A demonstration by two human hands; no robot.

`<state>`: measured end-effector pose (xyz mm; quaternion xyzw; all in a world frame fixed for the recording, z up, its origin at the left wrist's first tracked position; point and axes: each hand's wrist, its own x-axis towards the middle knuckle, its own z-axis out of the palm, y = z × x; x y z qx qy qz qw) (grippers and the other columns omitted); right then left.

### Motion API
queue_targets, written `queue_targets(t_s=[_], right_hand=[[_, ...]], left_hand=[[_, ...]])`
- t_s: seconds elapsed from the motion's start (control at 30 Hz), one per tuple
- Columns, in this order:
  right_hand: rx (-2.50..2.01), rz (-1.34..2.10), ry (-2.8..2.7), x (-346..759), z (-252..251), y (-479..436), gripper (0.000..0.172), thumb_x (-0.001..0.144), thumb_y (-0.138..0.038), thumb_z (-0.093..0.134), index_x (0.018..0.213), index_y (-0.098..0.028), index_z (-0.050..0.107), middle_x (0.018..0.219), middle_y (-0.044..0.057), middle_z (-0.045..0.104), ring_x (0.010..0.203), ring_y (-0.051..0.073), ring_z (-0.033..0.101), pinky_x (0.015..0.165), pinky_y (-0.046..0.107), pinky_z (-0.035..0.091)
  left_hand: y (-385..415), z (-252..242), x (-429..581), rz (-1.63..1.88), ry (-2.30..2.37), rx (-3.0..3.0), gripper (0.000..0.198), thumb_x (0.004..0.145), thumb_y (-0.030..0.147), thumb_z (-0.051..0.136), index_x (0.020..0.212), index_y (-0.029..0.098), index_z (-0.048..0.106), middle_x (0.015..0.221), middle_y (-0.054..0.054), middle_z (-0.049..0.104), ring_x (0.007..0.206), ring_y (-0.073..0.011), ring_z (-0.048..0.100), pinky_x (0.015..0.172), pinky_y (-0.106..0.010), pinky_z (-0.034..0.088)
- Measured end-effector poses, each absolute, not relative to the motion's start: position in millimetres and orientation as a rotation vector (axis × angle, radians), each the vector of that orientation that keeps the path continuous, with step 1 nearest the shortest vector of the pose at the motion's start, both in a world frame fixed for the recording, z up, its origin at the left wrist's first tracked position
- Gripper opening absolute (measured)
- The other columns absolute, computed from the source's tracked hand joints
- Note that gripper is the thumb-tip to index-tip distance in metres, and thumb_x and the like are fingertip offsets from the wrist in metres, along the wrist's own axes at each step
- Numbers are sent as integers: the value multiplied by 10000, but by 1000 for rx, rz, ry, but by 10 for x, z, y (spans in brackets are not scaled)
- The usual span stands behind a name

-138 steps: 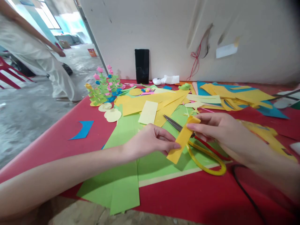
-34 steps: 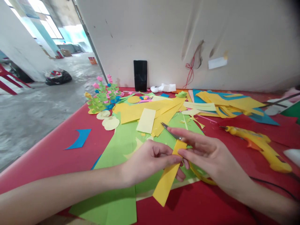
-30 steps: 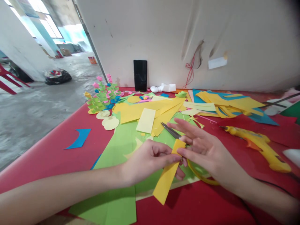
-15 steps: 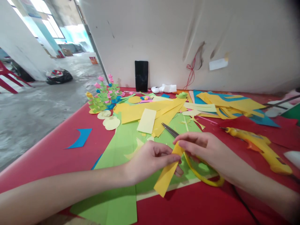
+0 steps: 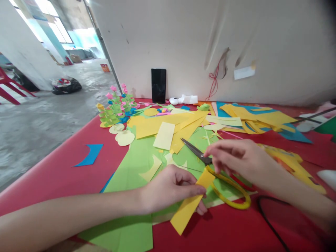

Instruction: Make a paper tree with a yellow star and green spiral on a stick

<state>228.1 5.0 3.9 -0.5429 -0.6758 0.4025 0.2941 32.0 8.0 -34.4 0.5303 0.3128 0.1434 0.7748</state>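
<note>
My left hand (image 5: 178, 190) pinches a strip of yellow paper (image 5: 182, 217) between thumb and fingers, the strip slanting down toward me. Free of the strip, my right hand (image 5: 233, 157) hangs over the scissors (image 5: 198, 150), its fingers loosely bent and nothing visible in them. Whether its fingertips touch the scissors I cannot tell. The scissors have dark blades and yellow-and-red handles, partly hidden under my right hand. Beneath both hands lies green paper (image 5: 131, 196) with pale yellow scraps (image 5: 152, 168) on it.
A yellow glue gun (image 5: 296, 168) lies at the right, partly behind my right arm, near a black cable (image 5: 270, 220). Yellow sheets (image 5: 152, 126) and a cream rectangle (image 5: 164, 135) lie farther back. Paper flowers (image 5: 115, 108) stand left; a phone (image 5: 158, 85) leans on the wall.
My right hand has let go of the yellow strip's upper end and moved up and right over the scissors. My left hand has shifted slightly right and down with the strip.
</note>
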Motion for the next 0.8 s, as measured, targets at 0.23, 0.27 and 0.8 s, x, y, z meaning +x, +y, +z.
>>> queue_targets(t_s=[0.23,0.27,0.8], right_hand=[[-1407,1197,-1910,2202,-79,-21,272,833,-397,527,712,-184,644,454,-47,529,325,40,420,335,146,333],[-1410,1179,-1907,2202,-74,-25,269,832,-392,529,708,-182,643,446,-50,515,324,38,415,332,143,330],[-1558,772,-2017,2311,-118,-35,344,893,-459,375,809,-209,597,536,-28,589,430,99,536,418,199,413]], left_hand=[[119,-276,332,335,709,1187,230,795,307,596,686,107,627,652,-28,707,566,-71,631,537,-142,480],[123,-276,331,340,705,1185,229,797,302,593,679,109,625,651,-28,707,565,-72,631,534,-141,479],[132,-270,212,320,771,1222,254,843,324,525,724,119,616,493,5,637,415,-67,584,453,-145,436]])
